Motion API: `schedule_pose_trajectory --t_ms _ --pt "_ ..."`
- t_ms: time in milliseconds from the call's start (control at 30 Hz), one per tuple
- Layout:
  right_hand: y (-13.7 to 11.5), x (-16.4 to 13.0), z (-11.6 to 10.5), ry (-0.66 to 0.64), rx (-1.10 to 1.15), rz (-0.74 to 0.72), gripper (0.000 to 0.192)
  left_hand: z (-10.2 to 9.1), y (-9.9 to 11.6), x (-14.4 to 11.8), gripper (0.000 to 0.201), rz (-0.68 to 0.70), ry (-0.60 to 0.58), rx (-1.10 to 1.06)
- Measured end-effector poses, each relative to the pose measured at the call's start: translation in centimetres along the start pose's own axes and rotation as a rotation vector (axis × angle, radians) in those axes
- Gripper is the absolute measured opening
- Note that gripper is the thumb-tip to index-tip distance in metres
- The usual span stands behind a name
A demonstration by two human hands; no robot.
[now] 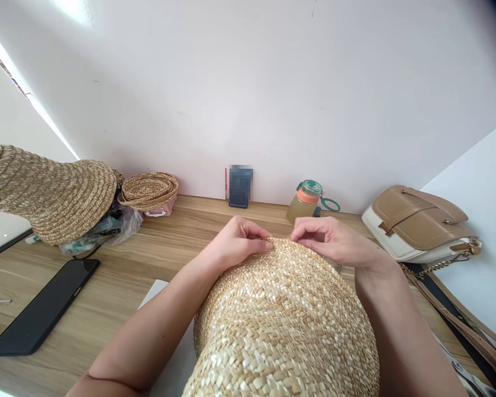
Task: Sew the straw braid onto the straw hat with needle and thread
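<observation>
Evidently, the near rim of work is taken up by a large woven straw piece (289, 325), which lies toward the bottom of the view, between 5 and 6 o'clock from its centre, above the wood-grained tabletop (182, 226). With the straw piece taken as the clock's middle, its edge is gripped near 12 o'clock by both hands. At 11 o'clock the left hand (248, 237) is nearly closed, the edge being pinched between thumb and forefinger, with the other fingers curled. At 1 o'clock the right hand (326, 237) is likewise drawn into a pinch at the edge, a small loop being left between thumb and forefinger; whether anything fine is held there cannot be told. The two sets of fingertips are kept near each other but apart.

At 12 o'clock, beyond the hands, a lidded bottle (306, 201) is seen; at 11, a phone (240, 190) is stood against the wall (248, 99). Toward 10 o'clock, a coiled straw band (149, 190) is placed on a pink box (161, 208), with a straw stack (53, 193) beside it. A black slab (45, 309) is set at 9, a handbag (421, 220) at 2.
</observation>
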State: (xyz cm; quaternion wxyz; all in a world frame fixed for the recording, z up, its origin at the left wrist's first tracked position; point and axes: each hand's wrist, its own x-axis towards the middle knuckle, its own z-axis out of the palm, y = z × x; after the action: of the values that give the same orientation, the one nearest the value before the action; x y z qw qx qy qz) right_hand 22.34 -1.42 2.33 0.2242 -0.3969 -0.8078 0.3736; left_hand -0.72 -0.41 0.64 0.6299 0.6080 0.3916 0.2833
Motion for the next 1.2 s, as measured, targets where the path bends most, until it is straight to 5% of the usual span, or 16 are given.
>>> schedule_pose_trajectory --t_ms 1200 --pt "0.97 0.34 0.21 0.033 0.074 -0.105 0.018 -0.07 -0.20 -0.07 0.023 -0.020 -0.062 -0.165"
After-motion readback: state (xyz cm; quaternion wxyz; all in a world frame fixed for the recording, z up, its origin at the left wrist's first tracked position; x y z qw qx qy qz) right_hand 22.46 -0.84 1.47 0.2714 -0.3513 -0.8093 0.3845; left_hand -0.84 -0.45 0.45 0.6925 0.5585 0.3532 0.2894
